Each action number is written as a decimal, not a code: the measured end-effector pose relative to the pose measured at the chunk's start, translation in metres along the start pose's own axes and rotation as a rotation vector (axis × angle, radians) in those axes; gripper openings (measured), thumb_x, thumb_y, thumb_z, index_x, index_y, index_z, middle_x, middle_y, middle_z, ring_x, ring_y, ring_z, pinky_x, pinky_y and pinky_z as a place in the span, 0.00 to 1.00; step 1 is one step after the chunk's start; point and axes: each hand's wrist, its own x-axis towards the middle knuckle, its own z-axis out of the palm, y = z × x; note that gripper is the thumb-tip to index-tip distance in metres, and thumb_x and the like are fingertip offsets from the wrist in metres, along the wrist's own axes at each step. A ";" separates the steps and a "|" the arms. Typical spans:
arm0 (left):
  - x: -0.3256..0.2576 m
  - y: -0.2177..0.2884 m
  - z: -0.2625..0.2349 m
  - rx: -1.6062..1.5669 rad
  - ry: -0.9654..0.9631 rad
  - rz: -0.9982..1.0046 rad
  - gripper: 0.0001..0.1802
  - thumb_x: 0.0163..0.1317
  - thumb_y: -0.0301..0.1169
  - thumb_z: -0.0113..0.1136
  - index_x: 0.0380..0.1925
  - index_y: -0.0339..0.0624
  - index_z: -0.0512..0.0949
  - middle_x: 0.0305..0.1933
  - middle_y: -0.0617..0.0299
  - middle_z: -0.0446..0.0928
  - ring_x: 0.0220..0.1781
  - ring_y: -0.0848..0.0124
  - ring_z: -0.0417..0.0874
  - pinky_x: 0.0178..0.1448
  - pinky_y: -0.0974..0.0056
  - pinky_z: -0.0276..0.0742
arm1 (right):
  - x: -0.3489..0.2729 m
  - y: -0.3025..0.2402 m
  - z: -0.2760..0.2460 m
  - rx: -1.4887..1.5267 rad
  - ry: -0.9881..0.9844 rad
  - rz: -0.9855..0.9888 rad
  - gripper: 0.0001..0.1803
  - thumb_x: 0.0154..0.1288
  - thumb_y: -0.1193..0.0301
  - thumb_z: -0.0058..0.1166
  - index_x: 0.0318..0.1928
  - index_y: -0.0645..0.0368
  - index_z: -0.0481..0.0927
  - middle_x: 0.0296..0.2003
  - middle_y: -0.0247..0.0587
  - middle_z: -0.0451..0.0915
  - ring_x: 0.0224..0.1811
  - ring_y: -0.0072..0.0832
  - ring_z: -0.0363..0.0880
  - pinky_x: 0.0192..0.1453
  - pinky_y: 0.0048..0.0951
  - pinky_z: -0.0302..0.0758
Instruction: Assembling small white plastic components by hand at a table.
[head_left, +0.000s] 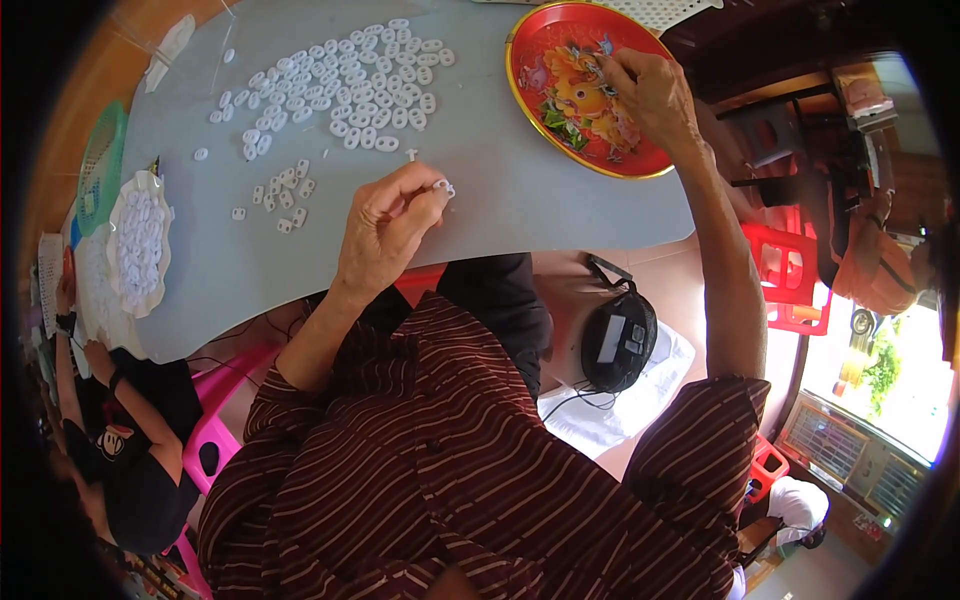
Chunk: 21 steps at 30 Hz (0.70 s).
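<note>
My left hand (388, 228) is closed near the table's front edge, pinching a small white plastic piece (445, 188) between thumb and fingertips. My right hand (660, 105) reaches over a round red tray (648, 160) with a gold rim and a printed flower pattern. Its fingers are bent together at small pieces lying in the tray; what they grip is too small to make out. Just beyond my left hand stands a tiny white part (411, 155). Many white oval pieces with holes (375, 97) spread across the grey table, and several small squarish white pieces (287, 180) lie nearer.
At the table's left is a scalloped white dish (158, 290) full of white pieces, with a green basket (100, 168) behind. Another person (145, 440) sits at the lower left on a pink chair (212, 425). A black mesh item (618, 340) lies below the table's edge.
</note>
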 end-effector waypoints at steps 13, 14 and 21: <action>-0.002 0.002 0.002 0.025 0.002 -0.002 0.04 0.60 0.24 0.54 0.29 0.34 0.74 0.19 0.72 0.64 0.22 0.84 0.61 0.26 0.75 0.57 | -0.003 -0.017 0.008 0.131 -0.142 -0.283 0.05 0.55 0.77 0.57 0.33 0.64 0.82 0.24 0.46 0.81 0.24 0.30 0.80 0.32 0.29 0.75; -0.002 0.002 0.002 0.020 -0.001 0.004 0.04 0.60 0.24 0.54 0.29 0.34 0.74 0.19 0.72 0.64 0.22 0.84 0.61 0.26 0.75 0.57 | -0.003 -0.019 0.007 0.084 -0.167 -0.244 0.05 0.54 0.78 0.57 0.32 0.65 0.81 0.25 0.46 0.81 0.25 0.31 0.81 0.32 0.30 0.76; -0.002 0.002 0.000 0.036 -0.011 -0.003 0.04 0.60 0.24 0.54 0.29 0.34 0.74 0.19 0.71 0.64 0.22 0.84 0.61 0.26 0.75 0.57 | -0.002 -0.016 0.004 0.066 -0.170 -0.212 0.05 0.53 0.77 0.56 0.30 0.67 0.77 0.23 0.43 0.81 0.26 0.27 0.81 0.34 0.27 0.76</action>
